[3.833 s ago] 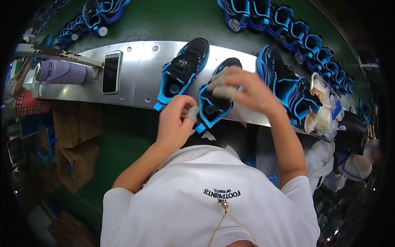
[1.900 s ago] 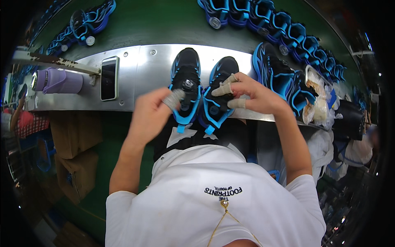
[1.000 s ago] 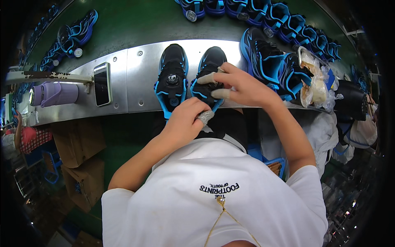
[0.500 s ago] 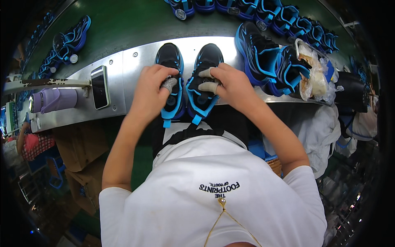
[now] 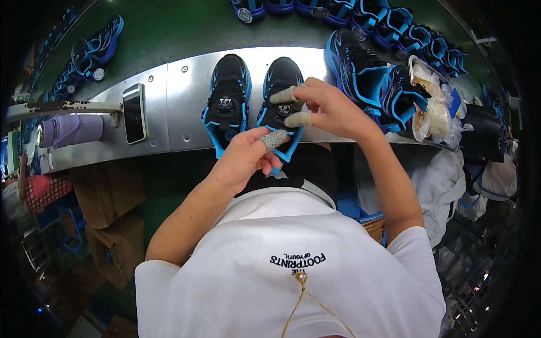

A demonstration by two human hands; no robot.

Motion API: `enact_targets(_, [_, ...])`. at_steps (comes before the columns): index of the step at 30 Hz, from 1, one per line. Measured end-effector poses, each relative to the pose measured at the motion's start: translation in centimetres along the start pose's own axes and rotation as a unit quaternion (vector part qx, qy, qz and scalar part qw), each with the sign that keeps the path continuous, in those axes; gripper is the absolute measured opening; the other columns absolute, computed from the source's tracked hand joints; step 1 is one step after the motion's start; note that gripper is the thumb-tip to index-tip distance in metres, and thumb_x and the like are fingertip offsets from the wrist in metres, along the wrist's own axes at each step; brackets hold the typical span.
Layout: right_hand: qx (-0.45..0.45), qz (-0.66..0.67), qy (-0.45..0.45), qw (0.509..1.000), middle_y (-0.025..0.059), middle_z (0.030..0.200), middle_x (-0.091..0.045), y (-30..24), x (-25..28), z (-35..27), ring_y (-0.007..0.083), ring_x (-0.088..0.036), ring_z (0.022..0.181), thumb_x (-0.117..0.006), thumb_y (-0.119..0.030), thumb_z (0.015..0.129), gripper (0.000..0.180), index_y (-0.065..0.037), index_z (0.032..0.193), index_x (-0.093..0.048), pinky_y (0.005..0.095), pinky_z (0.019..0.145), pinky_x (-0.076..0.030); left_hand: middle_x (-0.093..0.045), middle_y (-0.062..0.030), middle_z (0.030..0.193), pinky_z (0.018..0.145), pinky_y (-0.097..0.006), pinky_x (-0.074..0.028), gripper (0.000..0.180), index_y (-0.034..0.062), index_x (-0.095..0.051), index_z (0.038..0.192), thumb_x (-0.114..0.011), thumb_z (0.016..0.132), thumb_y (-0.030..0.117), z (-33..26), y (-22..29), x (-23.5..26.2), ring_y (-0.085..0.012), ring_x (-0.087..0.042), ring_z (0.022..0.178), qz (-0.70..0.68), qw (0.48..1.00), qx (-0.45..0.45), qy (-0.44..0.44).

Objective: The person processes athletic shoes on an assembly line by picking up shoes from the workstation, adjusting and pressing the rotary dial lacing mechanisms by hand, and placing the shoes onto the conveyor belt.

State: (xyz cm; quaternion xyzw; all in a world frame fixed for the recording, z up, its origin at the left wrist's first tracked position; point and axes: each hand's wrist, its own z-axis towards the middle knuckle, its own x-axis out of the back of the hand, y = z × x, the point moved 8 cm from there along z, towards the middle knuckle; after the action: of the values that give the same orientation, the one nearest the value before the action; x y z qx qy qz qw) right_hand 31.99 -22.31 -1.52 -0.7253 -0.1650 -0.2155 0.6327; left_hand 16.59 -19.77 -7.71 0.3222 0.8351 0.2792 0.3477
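Two black sneakers with bright blue trim stand side by side, toes pointing away from me. On the right sneaker, a round dial sits on the tongue. My left hand grips this sneaker's heel, its thumb in a grey finger cover at the collar and its fingers curled below. My right hand reaches in from the right; its thumb and forefinger, in pale finger covers, rest on either side of the dial. The left sneaker is untouched, and its dial shows fully.
A metal ledge edges the green belt. Left on it are a phone and a purple bottle. More sneakers stand right, beside a tray of plastic-wrapped items. Further sneakers line the belt.
My left hand has left the left sneaker and moved right and nearer, onto the right sneaker's heel. My right hand has shifted slightly and stays at that sneaker's tongue.
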Motion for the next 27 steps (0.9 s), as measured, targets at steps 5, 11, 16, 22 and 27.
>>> enact_targets(5, [0.03, 0.037, -0.02, 0.999, 0.0086, 0.08, -0.055, 1.1, -0.9, 0.3, 0.0222, -0.055, 0.078, -0.078, -0.021, 0.074, 0.036, -0.014, 0.109, -0.072, 0.0328, 0.071, -0.046, -0.064, -0.0095, 0.067, 0.044, -0.02, -0.04, 0.027, -0.0003, -0.061, 0.115, -0.046, 0.097, 0.012, 0.3, -0.9, -1.0, -0.0097, -0.055, 0.048, -0.059, 0.998, 0.039, -0.001])
enact_targets(11, [0.021, -0.046, 0.051, 0.997, 0.0076, 0.083, -0.056, 0.2, -0.6, -0.1, 0.0194, -0.053, 0.076, -0.078, -0.019, 0.073, 0.036, -0.012, 0.108, -0.072, 0.0308, 0.068, -0.044, -0.059, -0.0063, 0.061, 0.043, -0.02, -0.037, 0.017, 0.0033, -0.062, 0.1, -0.057, 0.097, 0.019, 0.1, -1.3, -0.7, -0.0105, -0.056, 0.05, -0.034, 0.998, 0.017, 0.054])
enact_targets(16, [0.031, -0.009, -0.05, 0.998, 0.0066, 0.089, -0.055, 0.4, -1.2, 0.5, 0.0173, -0.053, 0.08, -0.077, -0.016, 0.075, 0.041, -0.014, 0.115, -0.07, 0.0295, 0.069, -0.044, -0.057, -0.0038, 0.061, 0.042, -0.021, -0.035, 0.014, 0.0055, -0.06, 0.094, -0.059, 0.096, 0.02, 0.3, -0.7, -1.0, -0.0105, -0.057, 0.05, 0.005, 0.997, 0.037, 0.071])
enact_targets(22, [-0.044, -0.076, 0.089, 0.992, 0.0099, 0.083, -0.054, 0.8, -0.8, -0.7, 0.0246, -0.055, 0.082, -0.076, -0.021, 0.076, 0.035, -0.014, 0.11, -0.072, 0.0333, 0.073, -0.046, -0.062, -0.0049, 0.068, 0.041, -0.018, -0.035, 0.02, 0.0028, -0.062, 0.108, -0.055, 0.097, 0.018, 0.5, -0.8, -0.5, -0.0108, -0.059, 0.051, 0.029, 0.997, 0.054, 0.047])
enact_targets(27, [0.064, 0.005, -0.068, 0.996, 0.0039, 0.087, -0.049, 0.6, -0.2, 1.0, 0.0161, -0.048, 0.078, -0.074, -0.016, 0.079, 0.038, -0.017, 0.117, -0.07, 0.028, 0.069, -0.042, -0.065, -0.0095, 0.07, 0.042, -0.017, -0.038, 0.029, -0.0018, -0.061, 0.117, -0.049, 0.098, 0.016, 0.4, 1.2, -0.8, -0.0105, -0.061, 0.053, 0.022, 0.998, 0.05, -0.016])
